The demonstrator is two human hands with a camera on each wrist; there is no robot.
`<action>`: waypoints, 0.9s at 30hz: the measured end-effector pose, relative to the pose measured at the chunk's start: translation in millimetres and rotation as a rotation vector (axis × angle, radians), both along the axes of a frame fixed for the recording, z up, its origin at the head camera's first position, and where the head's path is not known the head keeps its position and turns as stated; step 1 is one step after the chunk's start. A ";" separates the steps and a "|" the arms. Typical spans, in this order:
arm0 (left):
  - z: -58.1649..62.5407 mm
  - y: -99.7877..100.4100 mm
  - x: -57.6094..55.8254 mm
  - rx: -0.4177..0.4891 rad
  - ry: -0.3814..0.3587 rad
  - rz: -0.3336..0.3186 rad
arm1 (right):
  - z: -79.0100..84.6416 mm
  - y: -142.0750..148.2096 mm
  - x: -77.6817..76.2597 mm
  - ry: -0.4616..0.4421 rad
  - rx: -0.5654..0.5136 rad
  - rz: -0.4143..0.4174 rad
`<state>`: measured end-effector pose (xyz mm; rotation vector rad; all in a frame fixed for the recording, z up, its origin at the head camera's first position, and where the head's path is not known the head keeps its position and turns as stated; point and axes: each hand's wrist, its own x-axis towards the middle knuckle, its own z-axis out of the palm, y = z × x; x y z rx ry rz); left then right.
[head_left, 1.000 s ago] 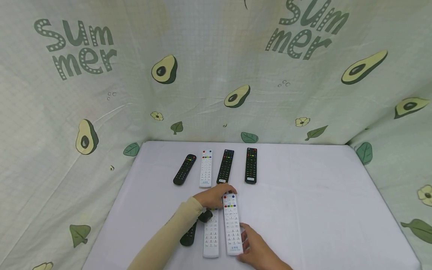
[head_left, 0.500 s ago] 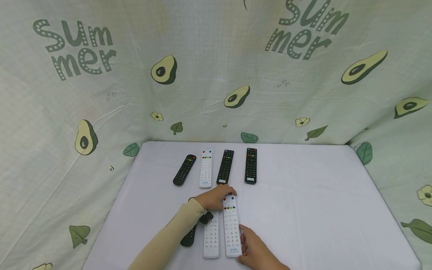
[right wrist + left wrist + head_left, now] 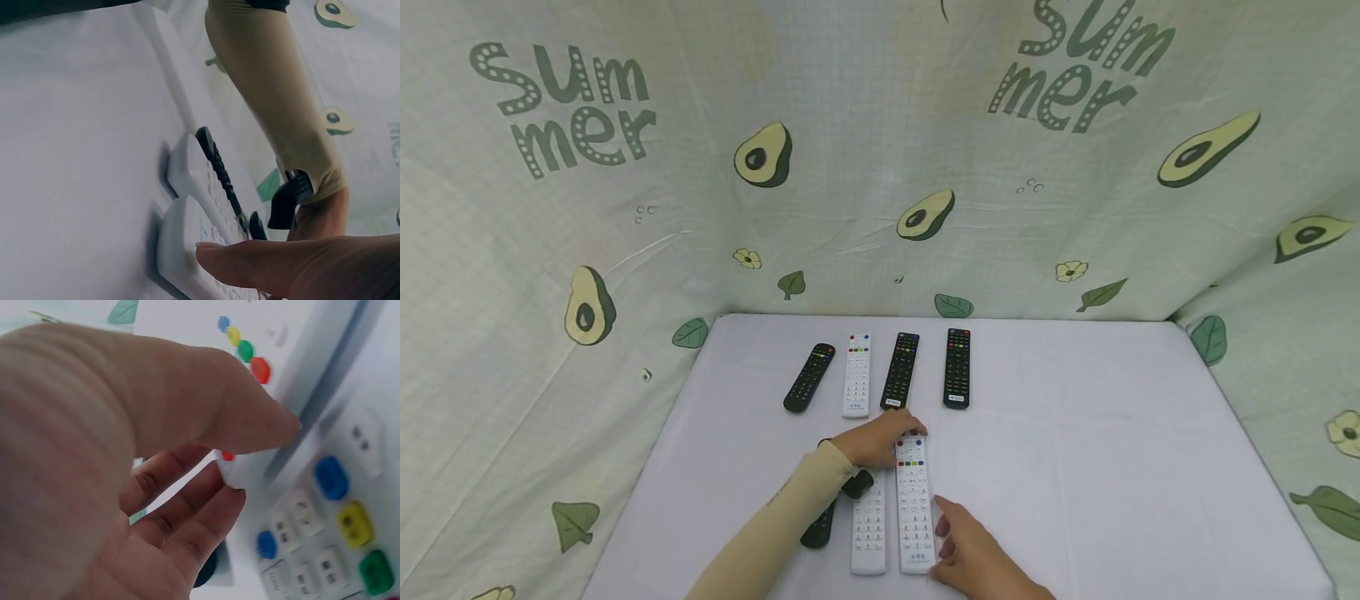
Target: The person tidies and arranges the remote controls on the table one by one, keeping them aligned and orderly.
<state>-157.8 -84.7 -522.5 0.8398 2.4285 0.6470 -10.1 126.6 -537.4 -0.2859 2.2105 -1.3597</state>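
Note:
A white remote control [image 3: 915,517] lies lengthwise with its coloured buttons at the far end. My left hand [image 3: 877,442] holds that far end; in the left wrist view, its thumb lies at the long edge and the fingers [image 3: 212,512] bend by the corner. By the near right corner is my right hand [image 3: 973,550], thumb at the corner, index fingertip slightly off the right edge. The right wrist view has the thumb [image 3: 244,259] over the remote's near end; the other fingers are hidden there. Another white remote [image 3: 868,533] lies parallel on the left, partly under my left wrist.
A black remote [image 3: 818,527] is mostly covered by my left forearm. Behind stands a row of remotes: black [image 3: 809,377], white [image 3: 856,375], black [image 3: 900,371] and black [image 3: 957,367]. The white tabletop [image 3: 1097,467] meets a patterned cloth [image 3: 850,167] at its back edge.
The held white remote has shifted slightly toward me and left, level with its white neighbour. My right index finger has come slightly away from its edge. My left hand stays at the far end.

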 end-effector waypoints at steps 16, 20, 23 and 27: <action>17.8 10.5 -14.5 0.204 0.037 0.100 | 16.6 22.5 -35.7 0.208 0.142 -0.274; 18.9 16.0 -22.0 0.243 0.051 0.125 | 16.5 26.4 -48.0 0.245 0.158 -0.320; 19.8 20.6 -28.0 0.252 0.064 0.151 | 16.3 28.6 -58.3 0.272 0.162 -0.343; 21.5 26.5 -36.1 0.261 0.053 0.196 | 15.0 30.6 -72.9 0.308 0.158 -0.373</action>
